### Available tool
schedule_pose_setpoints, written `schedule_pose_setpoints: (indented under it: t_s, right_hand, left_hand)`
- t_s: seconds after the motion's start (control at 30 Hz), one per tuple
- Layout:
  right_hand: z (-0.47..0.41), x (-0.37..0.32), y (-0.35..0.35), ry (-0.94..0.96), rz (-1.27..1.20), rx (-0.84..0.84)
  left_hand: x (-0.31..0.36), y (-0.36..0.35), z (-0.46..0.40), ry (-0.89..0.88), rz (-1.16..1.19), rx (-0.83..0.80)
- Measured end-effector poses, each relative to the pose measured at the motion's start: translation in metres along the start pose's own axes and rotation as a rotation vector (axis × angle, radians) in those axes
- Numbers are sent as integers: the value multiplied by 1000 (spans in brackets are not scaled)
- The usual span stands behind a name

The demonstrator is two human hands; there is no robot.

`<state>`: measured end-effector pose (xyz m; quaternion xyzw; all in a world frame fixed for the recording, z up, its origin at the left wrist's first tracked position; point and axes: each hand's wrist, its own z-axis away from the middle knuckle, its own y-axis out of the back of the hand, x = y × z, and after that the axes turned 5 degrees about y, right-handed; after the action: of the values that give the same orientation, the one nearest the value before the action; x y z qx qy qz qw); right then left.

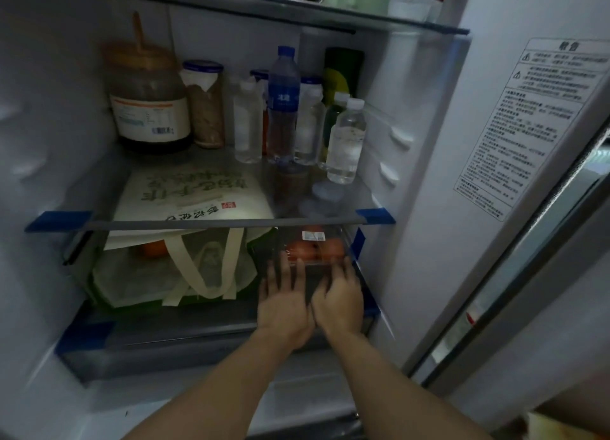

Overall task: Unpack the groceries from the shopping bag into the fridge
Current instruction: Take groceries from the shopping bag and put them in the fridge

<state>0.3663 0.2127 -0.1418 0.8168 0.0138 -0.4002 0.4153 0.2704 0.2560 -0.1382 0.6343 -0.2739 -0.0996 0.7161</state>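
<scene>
Here, both hands — left hand [284, 302], right hand [338, 299] — lie flat with fingers spread against a clear tomato box [310, 246] at the lower shelf's right edge; the shopping bag [178, 268] sits left.

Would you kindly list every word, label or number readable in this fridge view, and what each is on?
"警告": heading of the warning sticker on the fridge door; its body text is too small.
Cream shopping bag: large print, upside down, blurred.
Big jar: label and barcode unreadable.
Blue-labelled bottle: unreadable.
</scene>
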Motion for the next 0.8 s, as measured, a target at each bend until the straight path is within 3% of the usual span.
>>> schedule_pose_setpoints:
  t_s: [0.2,0.3,0.43,0.63,0.8]
  right_hand:
    - [-13,-8,5,-64,100,-129]
    - [-12,-19,10,-107,51,-131]
    - [16,-43,22,-155,-145,-52]
    - [91,-86,43,-212,-462,-79]
    - [182,-117,62,-332,-757,-196]
  left_hand:
    - [4,15,-11,-21,-16,-77]
    - [4,26,-3,-40,65,-41]
    - [-6,25,29,-34,386,166]
    - [-32,34,109,362,1142,105]
    - [-85,56,212,384,1282,205]
